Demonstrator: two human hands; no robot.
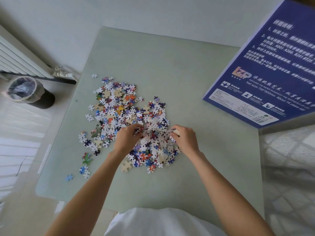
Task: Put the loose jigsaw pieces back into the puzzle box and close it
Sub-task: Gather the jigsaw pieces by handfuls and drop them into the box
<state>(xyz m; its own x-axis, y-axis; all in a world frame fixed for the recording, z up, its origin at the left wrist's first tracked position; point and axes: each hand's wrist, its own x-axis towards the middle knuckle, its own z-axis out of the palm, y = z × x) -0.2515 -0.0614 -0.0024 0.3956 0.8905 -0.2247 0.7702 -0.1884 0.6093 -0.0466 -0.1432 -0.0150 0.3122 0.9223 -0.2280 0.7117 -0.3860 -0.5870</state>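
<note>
Hundreds of loose jigsaw pieces (pixel 126 116) lie in a spread heap on a pale green glass table (pixel 170 65), seen from above through my own eyes. Far left, on the floor beyond the table edge, stands a dark waste bin (pixel 29 92) lined with plastic. A few stray pieces (pixel 84 169) sit apart near the table's left edge; I judge a careless sweep could knock them to the floor. Next, my left hand (pixel 127 138) is curled into the heap, fingers gathering a clump of pieces. Just beside it, my right hand (pixel 185 139) is likewise curled, pinching pieces at the heap's right side. Both grasps look loose and overfull, so pieces may spill as I lift. Far right, the blue puzzle box (pixel 265 77) looms tilted at the table's corner, well apart from the heap, printed underside toward me. I cannot see its opening, and carrying handfuls that far risks dropping some.
</note>
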